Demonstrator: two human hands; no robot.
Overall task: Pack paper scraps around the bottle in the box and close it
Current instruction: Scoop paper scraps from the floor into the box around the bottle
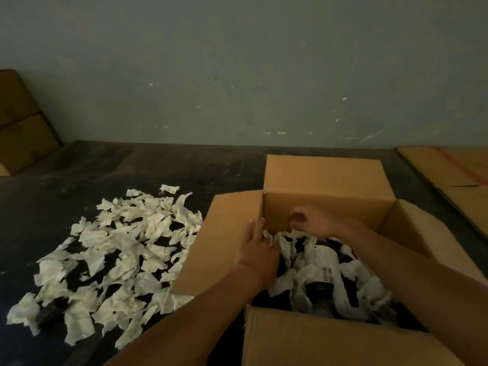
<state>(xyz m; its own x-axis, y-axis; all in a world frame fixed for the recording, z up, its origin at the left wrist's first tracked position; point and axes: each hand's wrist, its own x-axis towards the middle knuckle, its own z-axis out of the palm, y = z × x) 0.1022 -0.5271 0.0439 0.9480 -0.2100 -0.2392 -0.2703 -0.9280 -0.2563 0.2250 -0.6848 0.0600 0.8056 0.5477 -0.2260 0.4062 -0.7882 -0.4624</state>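
Note:
An open cardboard box (327, 180) stands on the dark floor with all its flaps up. Inside lies a dark bottle with a white barcode label (326, 268), half buried in pale paper scraps (293, 249). My left hand (257, 249) reaches over the box's left wall with its fingers pressed down on scraps at the inner left edge. My right hand (315, 220) hovers over the far end of the box, fingers curled and apart, just above the paper. A big loose pile of torn scraps (116, 254) lies on the floor left of the box.
Flattened cardboard sheets (454, 175) lie on the floor at the right. More stacked cardboard (18, 128) leans at the far left by the grey wall (237, 75). Bare dark floor (158, 165) runs between pile and wall.

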